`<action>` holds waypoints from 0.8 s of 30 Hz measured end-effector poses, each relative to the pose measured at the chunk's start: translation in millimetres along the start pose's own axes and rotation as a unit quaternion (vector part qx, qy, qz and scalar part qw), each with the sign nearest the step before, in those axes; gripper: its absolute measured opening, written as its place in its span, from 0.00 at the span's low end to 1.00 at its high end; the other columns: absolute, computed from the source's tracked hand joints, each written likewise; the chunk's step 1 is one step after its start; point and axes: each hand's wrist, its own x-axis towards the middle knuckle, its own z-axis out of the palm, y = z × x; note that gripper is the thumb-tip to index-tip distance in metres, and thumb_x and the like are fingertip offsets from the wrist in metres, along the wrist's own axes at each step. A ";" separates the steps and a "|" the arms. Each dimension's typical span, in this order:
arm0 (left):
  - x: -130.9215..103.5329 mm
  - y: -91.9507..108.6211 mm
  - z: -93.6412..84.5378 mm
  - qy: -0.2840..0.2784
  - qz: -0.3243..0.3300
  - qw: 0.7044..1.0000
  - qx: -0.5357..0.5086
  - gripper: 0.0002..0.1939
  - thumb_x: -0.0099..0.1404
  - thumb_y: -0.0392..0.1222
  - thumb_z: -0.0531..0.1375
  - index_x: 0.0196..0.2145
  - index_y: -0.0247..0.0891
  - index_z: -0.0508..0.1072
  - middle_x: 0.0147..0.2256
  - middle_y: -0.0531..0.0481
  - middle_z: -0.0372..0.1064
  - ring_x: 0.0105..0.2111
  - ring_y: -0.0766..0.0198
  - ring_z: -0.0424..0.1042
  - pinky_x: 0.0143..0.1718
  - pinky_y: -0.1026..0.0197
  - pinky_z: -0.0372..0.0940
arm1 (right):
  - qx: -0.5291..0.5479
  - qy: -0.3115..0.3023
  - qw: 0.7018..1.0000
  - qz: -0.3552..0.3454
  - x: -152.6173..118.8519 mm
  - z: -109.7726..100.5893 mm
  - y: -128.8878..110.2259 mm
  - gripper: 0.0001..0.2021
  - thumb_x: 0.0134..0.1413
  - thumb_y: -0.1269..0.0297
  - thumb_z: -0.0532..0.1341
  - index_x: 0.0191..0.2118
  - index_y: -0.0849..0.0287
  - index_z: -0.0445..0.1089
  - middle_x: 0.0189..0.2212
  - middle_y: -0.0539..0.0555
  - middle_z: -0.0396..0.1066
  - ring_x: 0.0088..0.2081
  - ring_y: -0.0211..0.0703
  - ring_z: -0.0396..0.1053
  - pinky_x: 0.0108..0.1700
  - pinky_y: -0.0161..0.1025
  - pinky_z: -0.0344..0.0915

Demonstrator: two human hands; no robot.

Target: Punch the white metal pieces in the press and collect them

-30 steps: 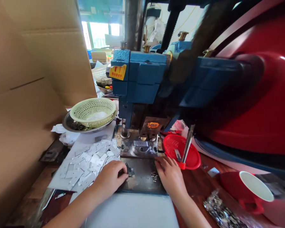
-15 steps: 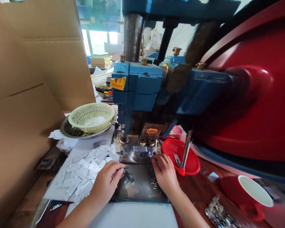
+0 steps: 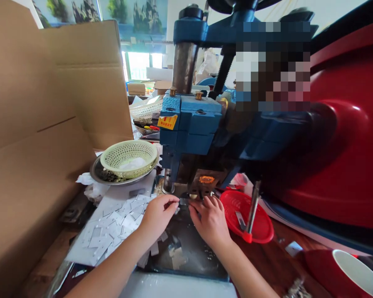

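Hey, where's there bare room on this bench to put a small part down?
Free: the white sheet at the near edge, between both forearms. Crowded: cut metal pieces left of the left hand; red tray beside the right hand.

The blue press head is hanging low over the die, leaving a narrow gap that both hands are filling. Loose metal blanks are crowding the left; a red tray is blocking the right.
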 end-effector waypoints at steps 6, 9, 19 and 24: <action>10.6 5.9 12.8 0.006 -0.019 1.000 0.023 0.09 0.60 0.40 0.57 0.36 0.41 0.77 0.36 0.51 0.76 0.37 0.60 0.72 0.40 0.59 0.64 | 0.044 0.017 0.999 -0.023 -12.0 0.7 8.0 0.12 0.59 0.60 0.55 0.45 0.53 0.71 0.41 0.55 0.70 0.44 0.49 0.64 0.51 0.52 0.59; 16.3 6.6 22.4 0.013 -0.011 0.999 0.036 0.08 0.60 0.38 0.58 0.35 0.40 0.77 0.36 0.50 0.76 0.37 0.59 0.72 0.41 0.58 0.64 | 0.088 0.043 0.995 -0.006 -16.4 6.8 14.0 0.13 0.60 0.61 0.53 0.46 0.55 0.69 0.43 0.57 0.69 0.46 0.49 0.65 0.50 0.52 0.62; 24.2 -3.0 38.2 0.054 0.011 0.995 0.085 0.06 0.58 0.37 0.60 0.33 0.40 0.77 0.35 0.49 0.74 0.39 0.59 0.71 0.46 0.55 0.63 | 0.031 0.005 0.999 -0.021 -16.3 3.1 14.7 0.12 0.60 0.60 0.53 0.46 0.48 0.71 0.43 0.54 0.70 0.50 0.51 0.63 0.55 0.58 0.55; 27.0 -5.1 39.8 0.033 0.019 0.994 0.099 0.07 0.58 0.35 0.59 0.34 0.41 0.77 0.37 0.49 0.72 0.42 0.58 0.69 0.48 0.54 0.62 | -0.004 -0.002 1.000 -0.007 -9.4 -2.9 4.3 0.11 0.59 0.59 0.55 0.42 0.49 0.73 0.43 0.53 0.72 0.51 0.52 0.63 0.57 0.59 0.51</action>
